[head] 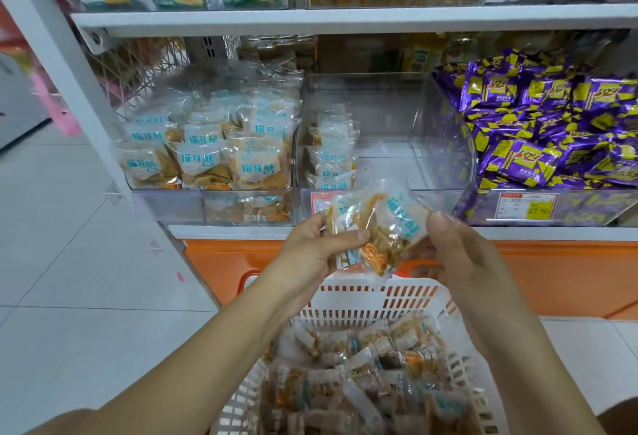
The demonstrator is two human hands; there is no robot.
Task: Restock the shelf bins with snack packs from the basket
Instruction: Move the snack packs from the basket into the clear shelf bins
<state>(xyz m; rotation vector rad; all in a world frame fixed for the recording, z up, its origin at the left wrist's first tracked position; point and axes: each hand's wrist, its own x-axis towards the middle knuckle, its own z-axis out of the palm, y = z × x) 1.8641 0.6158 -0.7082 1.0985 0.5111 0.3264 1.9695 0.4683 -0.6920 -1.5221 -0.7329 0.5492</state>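
Clear-wrapped snack packs (pixel 376 227) are held above the white basket (pixel 362 300), in front of the part-filled middle shelf bin (pixel 390 113). The left hand (pixel 310 251) grips the bundle's left side, thumb curled across its front. The right hand (pixel 462 262) pinches the right edge, thumb on top.

Your bare forearms reach forward and converge. Your left hand (pixel 321 248) pinches a snack pack (pixel 376 231), thumb lying across its front. Your right hand (pixel 462 258) pinches the pack's opposite edge, thumb raised.
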